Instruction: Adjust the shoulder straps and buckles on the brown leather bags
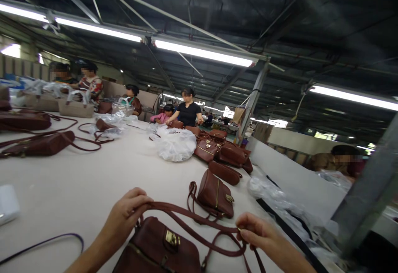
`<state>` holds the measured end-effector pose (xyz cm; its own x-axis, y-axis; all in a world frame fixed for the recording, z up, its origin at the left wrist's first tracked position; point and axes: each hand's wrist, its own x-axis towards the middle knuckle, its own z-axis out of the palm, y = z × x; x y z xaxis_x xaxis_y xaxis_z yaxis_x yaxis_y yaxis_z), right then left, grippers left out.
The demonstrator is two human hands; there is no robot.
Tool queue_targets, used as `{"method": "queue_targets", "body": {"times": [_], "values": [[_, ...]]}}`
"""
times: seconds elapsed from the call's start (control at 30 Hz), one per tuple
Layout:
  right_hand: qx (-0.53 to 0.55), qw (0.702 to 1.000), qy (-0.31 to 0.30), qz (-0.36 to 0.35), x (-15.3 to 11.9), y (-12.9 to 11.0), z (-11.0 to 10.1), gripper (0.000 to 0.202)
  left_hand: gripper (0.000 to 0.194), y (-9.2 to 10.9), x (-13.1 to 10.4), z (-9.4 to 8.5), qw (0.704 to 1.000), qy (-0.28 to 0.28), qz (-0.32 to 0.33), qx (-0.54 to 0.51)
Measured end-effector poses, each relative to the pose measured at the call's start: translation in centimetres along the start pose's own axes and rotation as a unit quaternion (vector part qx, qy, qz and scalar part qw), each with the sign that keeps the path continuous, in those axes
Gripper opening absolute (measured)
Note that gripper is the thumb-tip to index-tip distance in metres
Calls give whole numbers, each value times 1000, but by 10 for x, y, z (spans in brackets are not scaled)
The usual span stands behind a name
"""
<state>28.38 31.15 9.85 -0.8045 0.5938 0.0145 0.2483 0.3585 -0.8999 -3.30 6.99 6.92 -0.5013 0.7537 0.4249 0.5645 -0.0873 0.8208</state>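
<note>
Long white desk (81, 182) under strip lights, workshop roof overhead. Left hand (126, 215) fingers (141, 200) curled shut around strap (186, 215) of brown bag (158, 248); right hand (258, 233) fingers (245, 225) pinched closed on same strap near its clasp end. Bag flat at near edge of desk, between both hands, gold lock facing up. Just beyond, second small bag (216, 194) upright. Further along right edge, heap of brown bags (224, 150) beside white plastic wrap (177, 144). Other people (188, 109) working at far end.
</note>
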Motion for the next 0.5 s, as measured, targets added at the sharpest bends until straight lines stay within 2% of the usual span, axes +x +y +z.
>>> {"method": "queue_targets", "body": {"times": [0.03, 0.1, 0.17, 0.2, 0.3, 0.37, 0.43, 0.5], "values": [[-22, 999, 25, -4, 2, 0, 0, 34, 28, 3, 2, -1, 1000, -25, 0, -11], [-71, 987, 138, -41, 7, -6, 10, 36, 29, 9, 6, -1, 994, -94, -19, -60], [-95, 957, 251, -107, 14, -22, 35, 38, 27, 15, 12, 0, 979, -161, -52, -116], [-93, 945, 277, -146, 18, -32, 53, 38, 27, 18, 14, 2, 970, -186, -68, -138], [-114, 939, 209, -246, 27, -56, 113, 36, 25, 29, 20, 10, 953, -239, -86, -165], [-147, 939, 146, -274, 31, -64, 141, 33, 23, 37, 22, 16, 945, -265, -89, -168], [-163, 944, 108, -264, 32, -65, 153, 26, 20, 43, 22, 20, 940, -283, -94, -168], [-150, 954, 108, -237, 32, -63, 151, 23, 13, 42, 18, 22, 949, -267, -74, -147]]}}
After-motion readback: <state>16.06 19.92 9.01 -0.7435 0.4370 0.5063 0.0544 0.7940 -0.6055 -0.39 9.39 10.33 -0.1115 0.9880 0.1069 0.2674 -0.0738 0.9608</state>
